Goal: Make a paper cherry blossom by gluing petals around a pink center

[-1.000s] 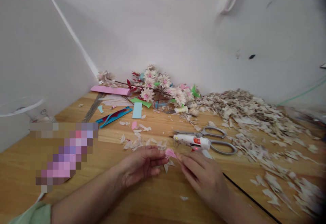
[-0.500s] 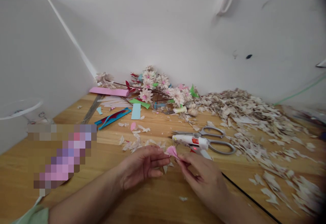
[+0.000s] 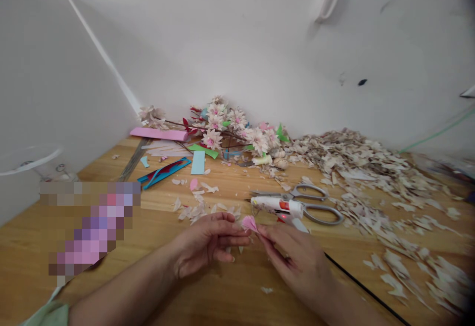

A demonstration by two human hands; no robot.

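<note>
My left hand (image 3: pixel 206 244) and my right hand (image 3: pixel 293 256) meet over the wooden table (image 3: pixel 156 207), both pinching a small pink paper petal piece (image 3: pixel 249 223) between their fingertips. The piece is held just above the table surface. A white hot glue gun (image 3: pixel 276 206) with a red light lies right behind the hands, its black cord running off to the lower right. Metal scissors (image 3: pixel 315 202) lie next to the glue gun.
Loose petals (image 3: pixel 193 209) lie scattered in front of my left hand. A bunch of paper flowers (image 3: pixel 230 125) and coloured paper strips (image 3: pixel 163 170) sit near the wall. A big heap of paper scraps (image 3: pixel 371 167) covers the right side.
The hands have shifted only slightly; the pink piece has been turned a little between the fingertips. The view moved a touch.
</note>
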